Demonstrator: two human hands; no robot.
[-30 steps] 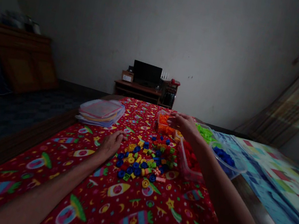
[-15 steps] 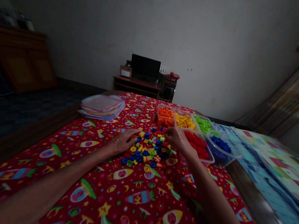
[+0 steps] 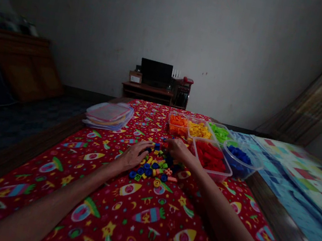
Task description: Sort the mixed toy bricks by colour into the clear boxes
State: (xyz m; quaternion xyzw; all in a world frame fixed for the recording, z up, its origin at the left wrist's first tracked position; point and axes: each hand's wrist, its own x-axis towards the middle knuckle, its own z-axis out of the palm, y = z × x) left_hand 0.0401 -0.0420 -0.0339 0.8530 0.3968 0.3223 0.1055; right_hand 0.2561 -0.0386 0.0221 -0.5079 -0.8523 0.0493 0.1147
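A loose pile of small toy building blocks [image 3: 155, 165] in blue, yellow, green and pink lies on the red patterned tablecloth [image 3: 146, 201]. At the pile's left edge rests my left hand [image 3: 133, 158], fingers stretched forward and slightly apart, touching or just over the blocks. My right hand [image 3: 180, 151] reaches over the far right part of the pile. Its fingers are curled together and point down and left; whatever they hold is hidden. Close to its right stands a clear tub of red blocks [image 3: 209, 157].
Behind the red tub stand clear containers of orange blocks [image 3: 178, 124], yellow blocks [image 3: 199, 130] and green blocks [image 3: 218, 133]. A round tub of blue blocks [image 3: 239, 156] sits at the right edge. Stacked plastic lids [image 3: 108, 115] lie at the left. A bed [image 3: 302, 183] adjoins on the right.
My right hand has moved left, from beside the red tub to over the pile, uncovering more of that tub. My left hand has shifted slightly and stays at the pile's left side.
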